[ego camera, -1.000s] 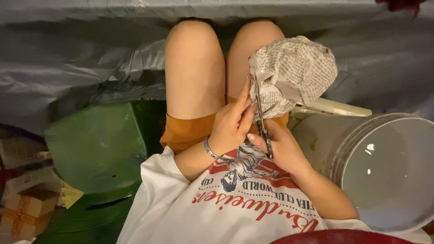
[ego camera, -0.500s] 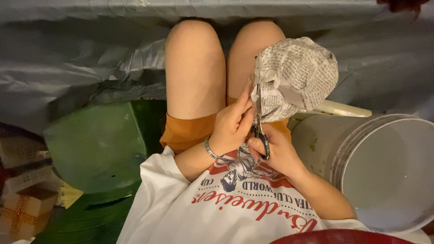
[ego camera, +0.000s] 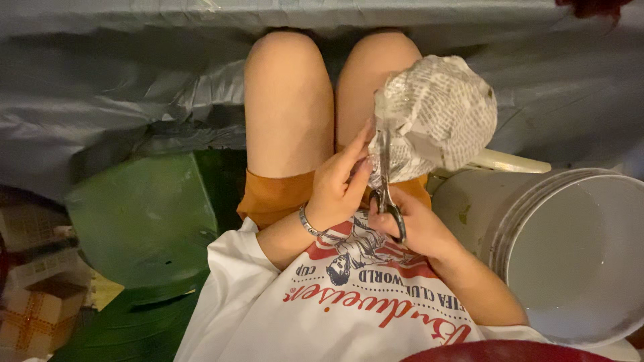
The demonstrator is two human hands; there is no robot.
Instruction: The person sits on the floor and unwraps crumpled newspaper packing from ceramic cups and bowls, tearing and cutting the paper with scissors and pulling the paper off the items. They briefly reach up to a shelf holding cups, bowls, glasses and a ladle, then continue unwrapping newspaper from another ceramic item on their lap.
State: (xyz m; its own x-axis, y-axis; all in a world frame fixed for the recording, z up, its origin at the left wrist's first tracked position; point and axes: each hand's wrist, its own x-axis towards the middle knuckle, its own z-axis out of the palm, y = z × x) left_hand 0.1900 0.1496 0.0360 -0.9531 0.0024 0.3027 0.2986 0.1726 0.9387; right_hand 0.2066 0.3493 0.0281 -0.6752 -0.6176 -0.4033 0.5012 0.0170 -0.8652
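Observation:
I sit with bare knees and hold a rounded papier-mâché shell (ego camera: 439, 114) covered in newsprint above my lap. My left hand (ego camera: 339, 184) pinches the shell's lower left edge, thumb and fingers pressed to the paper. My right hand (ego camera: 412, 224) grips a pair of metal scissors (ego camera: 387, 184) by the handles. The blades point up along the shell's left edge. Orange shorts and a white printed shirt show below my hands. A thin bracelet circles my left wrist.
A white plastic bucket (ego camera: 570, 255) stands at my right. A green plastic stool (ego camera: 141, 214) sits at my left, with cardboard boxes (ego camera: 37, 295) beyond it. Grey plastic sheeting (ego camera: 121, 80) covers the surface ahead of my knees. A red rim (ego camera: 510, 352) shows at the bottom.
The scissors have swung from a slant to nearly upright against the shell's edge, and the shell has turned slightly. My left fingers have shifted up onto the paper.

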